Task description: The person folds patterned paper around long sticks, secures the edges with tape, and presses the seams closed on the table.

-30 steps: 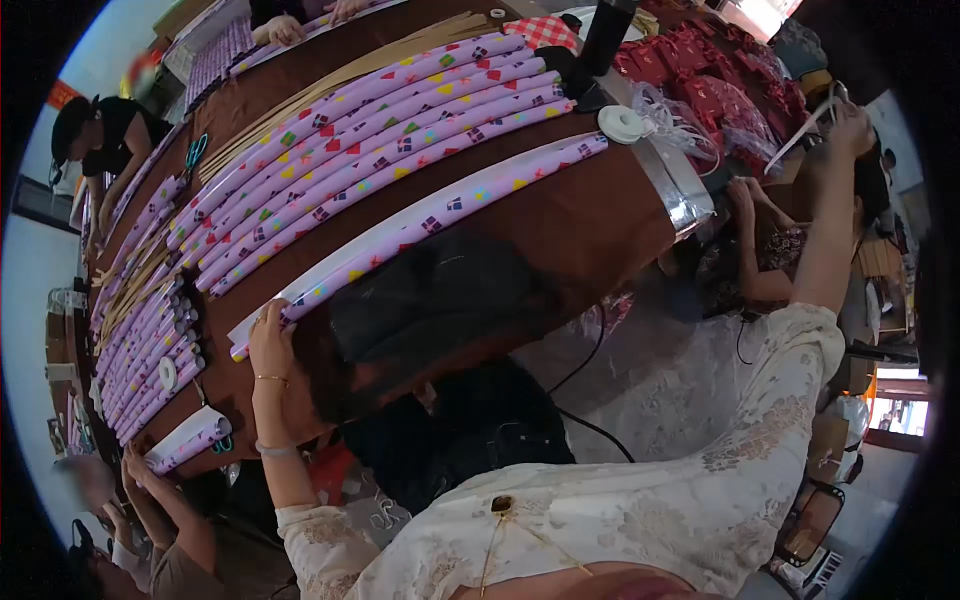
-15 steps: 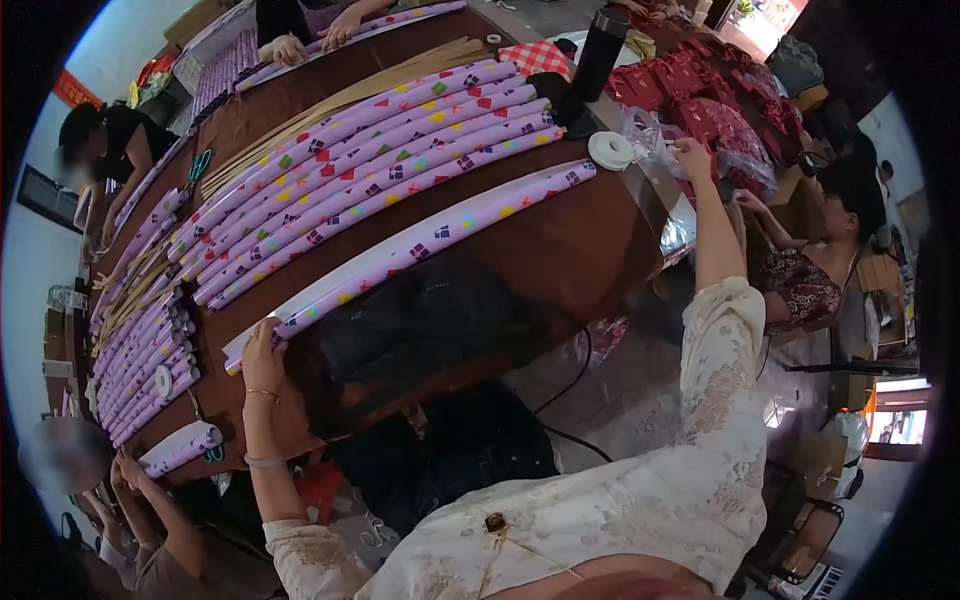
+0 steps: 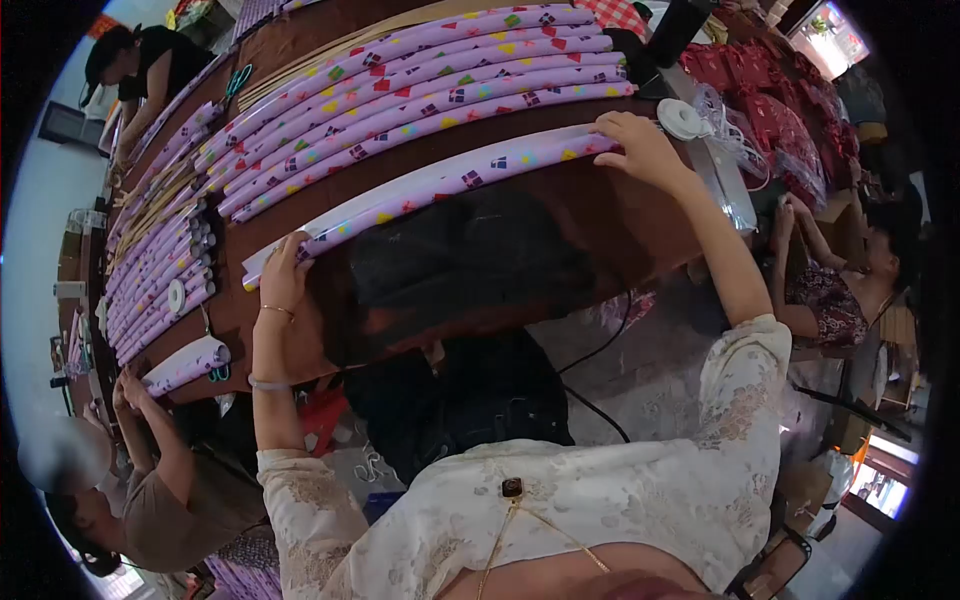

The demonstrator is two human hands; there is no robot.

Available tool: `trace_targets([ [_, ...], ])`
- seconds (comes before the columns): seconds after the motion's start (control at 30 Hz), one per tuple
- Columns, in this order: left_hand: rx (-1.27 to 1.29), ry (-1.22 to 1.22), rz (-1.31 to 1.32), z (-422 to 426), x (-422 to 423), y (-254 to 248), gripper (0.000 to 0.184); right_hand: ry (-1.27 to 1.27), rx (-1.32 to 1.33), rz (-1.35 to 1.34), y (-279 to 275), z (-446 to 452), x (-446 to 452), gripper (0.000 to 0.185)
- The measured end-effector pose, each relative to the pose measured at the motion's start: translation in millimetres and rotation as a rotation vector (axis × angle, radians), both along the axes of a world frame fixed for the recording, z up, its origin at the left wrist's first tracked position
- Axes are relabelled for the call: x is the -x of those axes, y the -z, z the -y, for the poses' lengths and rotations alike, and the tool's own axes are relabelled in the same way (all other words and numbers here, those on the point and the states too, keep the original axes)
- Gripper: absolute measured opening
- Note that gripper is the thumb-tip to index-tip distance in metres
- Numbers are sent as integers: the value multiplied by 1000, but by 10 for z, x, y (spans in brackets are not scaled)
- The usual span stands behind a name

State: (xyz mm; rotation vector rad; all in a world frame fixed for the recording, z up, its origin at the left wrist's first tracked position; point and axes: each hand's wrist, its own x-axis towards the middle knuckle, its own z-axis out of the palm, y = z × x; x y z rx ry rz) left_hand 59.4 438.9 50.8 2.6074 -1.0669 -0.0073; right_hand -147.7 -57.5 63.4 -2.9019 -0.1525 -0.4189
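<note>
A long roll of lilac wrapping paper [image 3: 425, 203] with coloured gift prints lies across the brown-covered table, its pale loose edge along the far side. My left hand [image 3: 284, 275] is closed around it near the left end. At the right end, my right hand [image 3: 645, 152] grips the roll, fingers over the top and thumb on the near side. Just beyond that hand sits a roll of white tape [image 3: 680, 119]. Several finished-looking lilac rolls [image 3: 420, 120] lie side by side behind. Dark folded cloth [image 3: 465, 250] rests on the table's near side.
More short lilac rolls [image 3: 160, 290] are stacked at left, with another tape roll [image 3: 176, 296] and teal scissors [image 3: 237, 82]. A black cylinder [image 3: 680, 32] stands at the back right, near red packages [image 3: 755, 90]. Co-workers sit at left and right. A black cable [image 3: 600, 350] hangs below.
My right hand has come from the clear plastic and tape area down onto the roll's right end. My left hand stays on the left end. The camera view has shifted.
</note>
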Motion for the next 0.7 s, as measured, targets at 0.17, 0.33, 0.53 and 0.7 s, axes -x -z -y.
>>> trace_targets([
  [0.17,60,43,22,-58,-56,75,32,54,9,-138,169,-13,-188,35],
  [0.33,40,66,115,-60,-46,84,33,95,22,-71,223,-79,-154,34],
  [0.53,48,26,212,-77,-16,158,34,114,8,-55,243,-76,-142,37],
  [0.7,-14,-115,383,-62,97,94,40,89,-42,-47,223,-95,-160,37],
])
